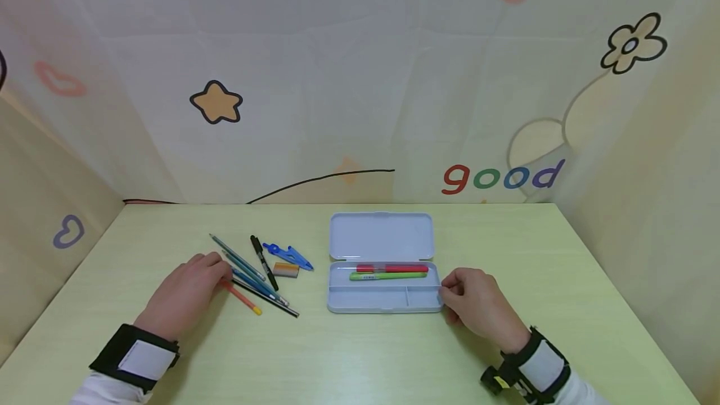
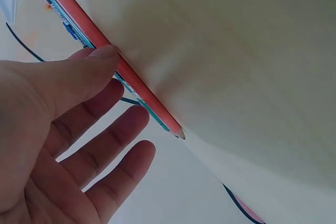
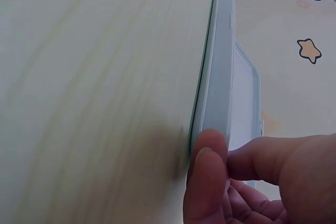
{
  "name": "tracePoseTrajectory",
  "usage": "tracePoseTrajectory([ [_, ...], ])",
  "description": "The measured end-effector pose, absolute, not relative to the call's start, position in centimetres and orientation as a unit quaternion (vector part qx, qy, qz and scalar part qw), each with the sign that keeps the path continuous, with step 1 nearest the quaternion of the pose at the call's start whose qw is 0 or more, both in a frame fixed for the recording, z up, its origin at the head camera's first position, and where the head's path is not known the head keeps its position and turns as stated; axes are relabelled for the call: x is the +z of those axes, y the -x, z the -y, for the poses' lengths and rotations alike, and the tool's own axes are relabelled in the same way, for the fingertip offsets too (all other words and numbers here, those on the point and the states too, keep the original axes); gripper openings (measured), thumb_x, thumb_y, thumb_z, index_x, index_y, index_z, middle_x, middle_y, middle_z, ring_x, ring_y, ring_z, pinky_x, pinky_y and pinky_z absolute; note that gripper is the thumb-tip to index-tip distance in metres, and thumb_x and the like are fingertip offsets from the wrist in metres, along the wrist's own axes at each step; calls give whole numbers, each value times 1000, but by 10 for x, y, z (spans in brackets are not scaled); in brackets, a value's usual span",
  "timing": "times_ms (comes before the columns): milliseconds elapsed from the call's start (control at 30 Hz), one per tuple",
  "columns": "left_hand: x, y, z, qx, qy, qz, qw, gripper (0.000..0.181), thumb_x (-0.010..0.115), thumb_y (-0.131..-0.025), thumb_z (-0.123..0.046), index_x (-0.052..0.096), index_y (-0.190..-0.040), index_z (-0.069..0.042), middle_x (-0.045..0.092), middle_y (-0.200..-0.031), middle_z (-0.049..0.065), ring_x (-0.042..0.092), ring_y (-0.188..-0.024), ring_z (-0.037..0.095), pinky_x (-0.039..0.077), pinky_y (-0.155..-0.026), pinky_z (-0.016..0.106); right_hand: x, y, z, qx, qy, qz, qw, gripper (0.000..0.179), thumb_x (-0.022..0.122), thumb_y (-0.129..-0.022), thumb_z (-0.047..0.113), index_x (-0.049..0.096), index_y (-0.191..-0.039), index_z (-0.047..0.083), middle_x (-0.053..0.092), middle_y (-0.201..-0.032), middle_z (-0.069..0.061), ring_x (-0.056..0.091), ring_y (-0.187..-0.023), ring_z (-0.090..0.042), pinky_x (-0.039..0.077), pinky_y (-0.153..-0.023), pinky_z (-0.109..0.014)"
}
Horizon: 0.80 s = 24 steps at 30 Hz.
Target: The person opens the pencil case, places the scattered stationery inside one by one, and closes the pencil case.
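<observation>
At the left of the table, my left hand (image 1: 188, 289) pinches an orange-red pencil (image 2: 149, 98) between thumb and index finger, its other fingers extended. The pencil's yellow end points toward the table's front. Several blue-green pencils (image 1: 245, 263) and a black pencil (image 1: 275, 305) lie just beside it. My right hand (image 1: 480, 305) grips the right end of an open light-blue pencil case (image 1: 365, 300), thumb and fingers on its wall (image 3: 216, 98). Inside the back compartment lie a red pen (image 1: 406, 269) and a green pen (image 1: 388, 276).
Between the pencils and the case lie a black marker (image 1: 264, 262), a blue compass (image 1: 289, 255) and an orange-and-grey eraser (image 1: 285, 270). The case's lid (image 1: 382, 236) leans back toward the patterned curtain (image 1: 337, 99) behind the table.
</observation>
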<state>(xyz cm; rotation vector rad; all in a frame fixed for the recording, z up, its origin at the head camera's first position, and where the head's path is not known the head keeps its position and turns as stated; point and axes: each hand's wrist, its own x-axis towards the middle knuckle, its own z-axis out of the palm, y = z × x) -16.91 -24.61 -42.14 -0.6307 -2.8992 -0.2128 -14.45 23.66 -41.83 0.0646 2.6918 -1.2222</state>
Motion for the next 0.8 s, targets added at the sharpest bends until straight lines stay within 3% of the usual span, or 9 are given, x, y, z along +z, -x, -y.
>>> tracePoseTrajectory([
  [800, -419, 167, 248, -45, 215, 973, 76, 18, 85, -89, -5, 74, -89, -20, 65, -93, -4, 58, -89, 25, 55, -76, 48, -418, 145, -236, -411, -26, -906, 94, 6, 66, -103, 6, 70, -102, 1, 64, -73, -8, 61, -61, -21, 53, -55, -31],
])
